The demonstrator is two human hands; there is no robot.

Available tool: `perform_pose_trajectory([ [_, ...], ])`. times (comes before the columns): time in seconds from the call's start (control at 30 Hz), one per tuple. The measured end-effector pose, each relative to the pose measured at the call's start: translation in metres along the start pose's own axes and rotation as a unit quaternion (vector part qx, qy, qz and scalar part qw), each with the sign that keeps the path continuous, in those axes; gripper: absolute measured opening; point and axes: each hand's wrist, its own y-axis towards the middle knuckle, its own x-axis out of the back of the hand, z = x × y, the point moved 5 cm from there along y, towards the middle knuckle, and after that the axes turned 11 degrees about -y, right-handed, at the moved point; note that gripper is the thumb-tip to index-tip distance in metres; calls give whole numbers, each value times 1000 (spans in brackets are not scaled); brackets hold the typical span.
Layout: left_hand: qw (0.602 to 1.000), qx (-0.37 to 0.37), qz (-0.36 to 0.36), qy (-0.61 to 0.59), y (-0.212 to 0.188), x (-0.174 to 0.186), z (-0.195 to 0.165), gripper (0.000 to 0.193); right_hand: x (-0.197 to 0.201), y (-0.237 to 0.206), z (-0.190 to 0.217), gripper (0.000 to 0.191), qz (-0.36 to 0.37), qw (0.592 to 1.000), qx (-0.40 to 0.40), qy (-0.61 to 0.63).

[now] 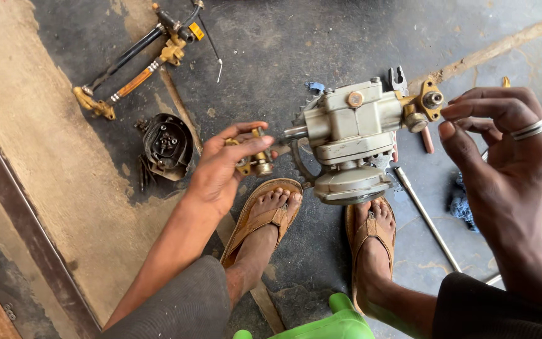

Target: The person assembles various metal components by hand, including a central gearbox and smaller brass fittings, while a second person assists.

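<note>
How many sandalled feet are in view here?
2. The left sandalled foot is on the dark floor below the left hand; the right sandalled foot is under the grey metal pump body. None seems hidden.

Single head-worn camera, looking steeply down, close over hands, feet and concrete floor

A black round cover and metal rod lie on the floor.
</note>
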Motion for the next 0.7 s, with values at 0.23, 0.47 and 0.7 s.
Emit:
perform_pose_trajectory([
  [0.23,998,4,55,5,10,-17,13,32,-15,-15,6,10,50,997,-58,12],
  [0.47,999,8,45,-10,13,-26,16,28,12,-18,-6,6,25,998,-54,30],
  [0.7,998,45,20,-34,10,-32,9,22,-19,-4,-15,27,91,995,34,-24],
])
